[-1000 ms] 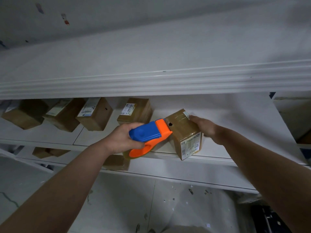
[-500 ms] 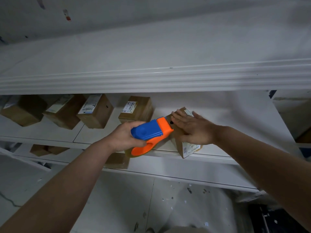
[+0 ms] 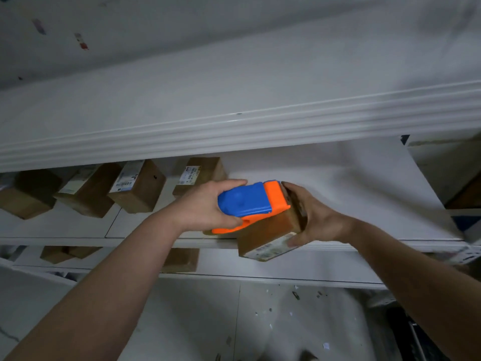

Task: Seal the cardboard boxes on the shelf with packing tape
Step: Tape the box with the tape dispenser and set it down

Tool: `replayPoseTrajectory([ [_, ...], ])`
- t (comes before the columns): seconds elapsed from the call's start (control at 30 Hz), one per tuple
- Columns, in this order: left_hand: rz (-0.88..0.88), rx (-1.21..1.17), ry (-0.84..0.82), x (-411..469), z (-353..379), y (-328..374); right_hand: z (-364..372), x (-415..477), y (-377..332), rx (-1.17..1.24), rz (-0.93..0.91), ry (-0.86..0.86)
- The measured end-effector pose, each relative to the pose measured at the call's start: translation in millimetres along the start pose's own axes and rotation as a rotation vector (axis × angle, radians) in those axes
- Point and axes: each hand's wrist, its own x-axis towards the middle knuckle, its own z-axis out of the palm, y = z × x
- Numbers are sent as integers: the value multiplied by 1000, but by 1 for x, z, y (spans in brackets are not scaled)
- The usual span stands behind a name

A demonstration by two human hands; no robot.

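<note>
Across the middle of the frame, a white shelf (image 3: pixel 78 241) is seen, with a deeper board (image 3: pixel 234 131) above it and another tier below. On it, toward the left, four cardboard boxes (image 3: pixel 140 196) are lined up; two more boxes (image 3: pixel 182 259) are glimpsed on the lower tier. At centre right, a fifth box (image 3: pixel 268 235) is held tilted at the shelf's front edge, partly overhanging it. An orange-and-blue tape dispenser (image 3: pixel 247 199) is pressed against its upper face. The dispenser's body is gripped by the left hand (image 3: pixel 203 207), fingers curled round it; the box's right side is clasped by the right hand (image 3: pixel 315 214), fingers over the top, thumb at the lower corner.

The work is judged to be midway on this one box, though no strip of tape can be made out. Whether the boxes on the left are already taped cannot be told; if not, most of the job is left.

White labels (image 3: pixel 127 177) with barcodes are carried by the boxes, but no brand or writing can be read: the print is blurred and too small.
</note>
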Motion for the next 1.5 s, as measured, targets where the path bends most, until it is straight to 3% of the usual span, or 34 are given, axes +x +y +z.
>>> replayPoseTrajectory([
  [0.13,54,253,-38,26,20,29,-7,-24,19,-147,42,68],
  [0.37,100,337,-66,40,35,45,-16,-21,26,-111,182,82],
  [0.57,90,342,-48,35,28,38,-18,-13,28,-228,136,30],
  [0.93,-108,155,15,-66,-54,-77,-24,-5,32,-242,146,39],
  [1.03,-122,91,17,-79,-52,-96,-25,-2,29,-286,137,12],
  [1.23,-144,230,-12,-65,-23,-105,-26,0,30,-394,110,4],
  [1.33,-145,296,-24,-52,-5,-100,-23,-1,27,-497,68,-4],
  [1.5,-115,292,-26,-29,18,-90,-15,-8,30,-893,128,-139],
])
